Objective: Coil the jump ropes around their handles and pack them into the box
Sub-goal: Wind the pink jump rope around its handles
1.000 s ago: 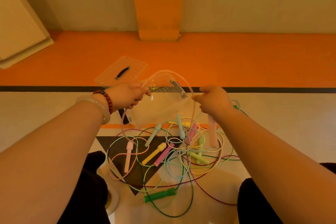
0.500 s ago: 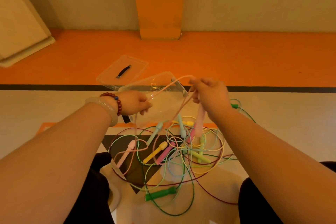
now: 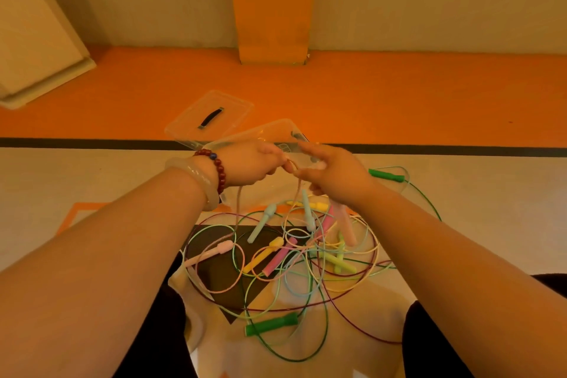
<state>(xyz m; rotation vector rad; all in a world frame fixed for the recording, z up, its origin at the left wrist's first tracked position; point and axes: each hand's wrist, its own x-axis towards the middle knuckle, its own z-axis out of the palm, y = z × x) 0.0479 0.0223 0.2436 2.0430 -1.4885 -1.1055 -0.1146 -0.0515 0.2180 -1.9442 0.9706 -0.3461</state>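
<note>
A cream and orange floor (image 3: 460, 224) fills the view, seen from above by a seated person.

One tangle of jump ropes (image 3: 285, 255) lies on it between the knees. One clear box (image 3: 276, 130) stands at 12 o'clock from the tangle, partly hidden behind the hands. One clear lid (image 3: 225, 107) with a black grip lies just beyond the box, at 11 o'clock.

Two bare hands meet above the tangle's far edge. The left hand (image 3: 248, 166) has its fingers curled, pinching a pale pink cord (image 3: 237, 209) that drops to the floor. The right hand (image 3: 337, 176) grips a pale pink handle (image 3: 348, 228), which hangs down below it; its fingertips are blurred.

Handles, counted:
- two pale pink, the second (image 3: 211, 252) at 9 o'clock in the tangle
- two dark green, one (image 3: 271, 324) at 6 o'clock and one (image 3: 386, 175) out at 2 o'clock
- two pale blue (image 3: 261, 224)
- two yellow (image 3: 264, 255)
- two lime, crossed (image 3: 339, 261)
- one bright pink (image 3: 279, 256) clearly visible

A purple cord shows no handle.

Two bracelets circle the left wrist: one pale bangle (image 3: 196, 178) and one of red beads (image 3: 219, 169).

Half a second earlier the hands were apart, with pink cord stretched between them. Now they touch.
</note>
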